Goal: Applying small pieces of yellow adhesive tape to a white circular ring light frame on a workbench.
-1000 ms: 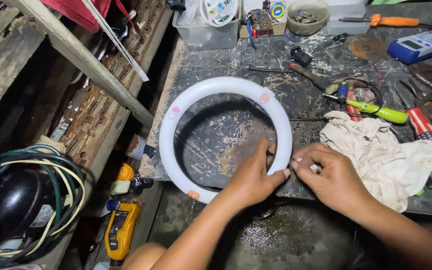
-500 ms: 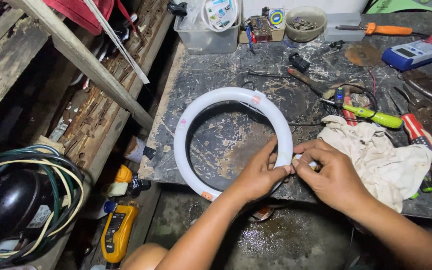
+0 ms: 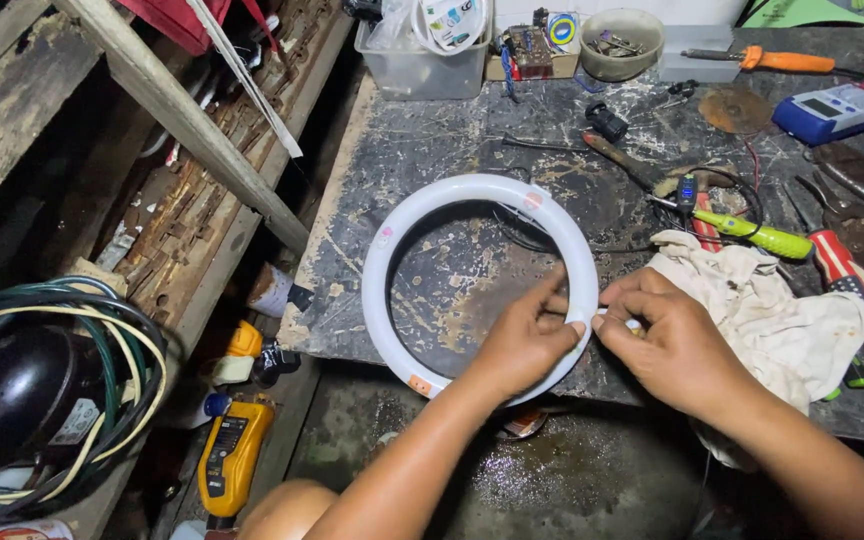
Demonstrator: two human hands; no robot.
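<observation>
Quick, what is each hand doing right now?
Left hand: closed on the rim of the white circular lamp tube.
Right hand: pinching a small white part against the tube; what it is cannot be told.

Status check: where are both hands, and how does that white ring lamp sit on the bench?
Left hand and right hand both pinch the white ring lamp at its right rim. Lamp flat on the worn bench. Crumpled rag beside the right hand.

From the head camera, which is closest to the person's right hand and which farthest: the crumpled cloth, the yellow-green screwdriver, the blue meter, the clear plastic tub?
From the right hand:
1. Crumpled off-white cloth, touching it on the right.
2. Yellow-green handled screwdriver, just beyond the cloth.
3. Blue handheld meter, far right corner.
4. Clear plastic tub, far left at the bench's back.
</observation>
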